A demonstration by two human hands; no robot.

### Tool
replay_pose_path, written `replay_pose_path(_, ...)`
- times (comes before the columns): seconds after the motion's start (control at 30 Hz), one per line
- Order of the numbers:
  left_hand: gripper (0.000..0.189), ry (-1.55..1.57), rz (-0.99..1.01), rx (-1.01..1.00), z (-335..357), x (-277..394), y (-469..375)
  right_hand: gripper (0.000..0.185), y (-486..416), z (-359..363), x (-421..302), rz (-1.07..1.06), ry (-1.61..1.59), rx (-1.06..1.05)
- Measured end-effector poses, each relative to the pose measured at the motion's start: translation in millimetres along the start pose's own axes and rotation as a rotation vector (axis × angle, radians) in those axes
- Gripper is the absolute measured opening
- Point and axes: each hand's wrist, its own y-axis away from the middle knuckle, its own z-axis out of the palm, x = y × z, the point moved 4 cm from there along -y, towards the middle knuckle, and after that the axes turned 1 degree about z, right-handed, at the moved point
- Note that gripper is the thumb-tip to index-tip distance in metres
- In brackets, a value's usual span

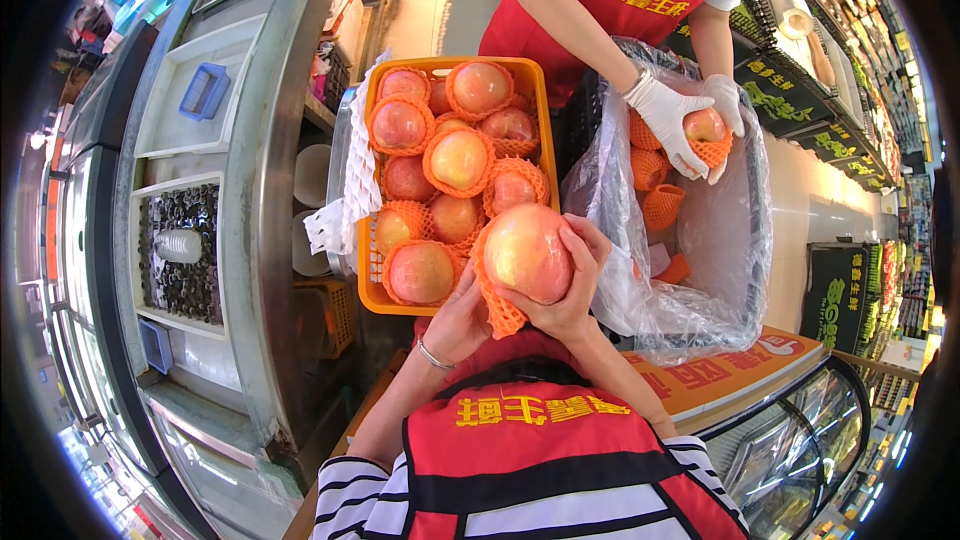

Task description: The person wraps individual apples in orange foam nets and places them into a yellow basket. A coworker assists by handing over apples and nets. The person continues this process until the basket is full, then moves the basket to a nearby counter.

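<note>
A large red-and-yellow apple (pixel 528 253) is between my hands, in front of my chest. My right hand (pixel 574 289) grips it from the right and below. My left hand (pixel 463 319) holds the orange foam net sleeve (pixel 498 306), which hangs partly off the apple's left side. Just beyond, an orange plastic basket (pixel 365 270) is full of apples, many of them in orange foam nets. White foam netting (pixel 363 157) drapes over the basket's left edge.
At upper right a co-worker's gloved hands (pixel 667 120) hold a netted apple above a plastic-lined crate (pixel 754 240) with loose nets inside. A metal counter (pixel 262 202) with trays of shellfish runs along the left. A glass display case (pixel 795 435) stands at lower right.
</note>
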Motion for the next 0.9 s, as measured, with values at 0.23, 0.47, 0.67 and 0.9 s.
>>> replay_pose_path(0.23,0.067,0.03,0.139,-0.072,14,4,-5,0.086,13,-3,-4,-0.183,-0.011,-0.007)
replay_pose_path(0.47,0.104,-0.116,0.16,-0.069,3,2,-2,0.071,4,-21,-18,-0.025,-0.255,-0.346)
replay_pose_path(0.67,0.102,-0.024,0.214,-0.093,-4,7,2,0.037,-9,-32,2,0.361,-0.18,-0.355)
replay_pose_path(0.9,0.105,-0.088,0.188,-0.129,-14,8,-2,0.026,-2,-20,26,0.547,-0.243,-0.437)
